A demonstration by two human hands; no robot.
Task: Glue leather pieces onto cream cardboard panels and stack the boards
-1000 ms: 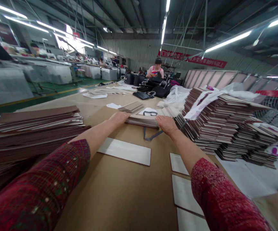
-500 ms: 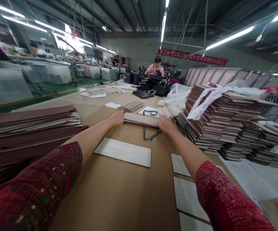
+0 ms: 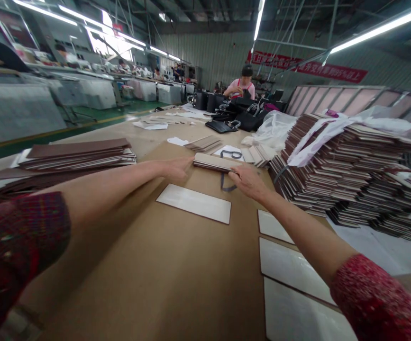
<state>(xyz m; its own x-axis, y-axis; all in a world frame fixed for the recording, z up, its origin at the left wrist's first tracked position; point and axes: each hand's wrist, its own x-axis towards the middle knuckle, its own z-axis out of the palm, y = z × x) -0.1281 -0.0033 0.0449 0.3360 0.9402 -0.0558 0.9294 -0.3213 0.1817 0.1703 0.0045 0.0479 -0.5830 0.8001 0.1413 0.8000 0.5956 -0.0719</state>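
Standing here watching someone handle a bundle of narrow panels [image 3: 212, 162] mid-bench, w/ pale faces up top and darker edges below. Can't tell if it's flat on the brown sheet [image 3: 177, 279] or slightly lifted. The right hand [image 3: 250, 182] has its fingers clamped on the right end, prob bc a short-end grip keeps the layers lined up. The left hand [image 3: 175, 168] is right by the other end, but it's blurry, so idk if it's touching, and can't tell if those fingers are together or apart.

One white panel [image 3: 194, 203] lies just nearer the body, at a slight angle, dark rim showing. Three more pale panels [image 3: 292, 263] run in a column under the right forearm, prob spaced so each edge is easy to catch, imo.

Room-wise: best path is back toward the body, left of that column, where the brown sheet runs wide. Far side's tight: a fanned pile of beige strips [image 3: 205, 143] sits just behind, and a grey strap [image 3: 228, 184] pokes out on the near side, so it could snag. On the right, a tall stack of panels [image 3: 319, 166] leans in w/ jagged edges. On the left, a brown stack [image 3: 80, 156] sits on the bench [image 3: 102, 134] past the left forearm, so swinging wide that way looks risky, tbh.
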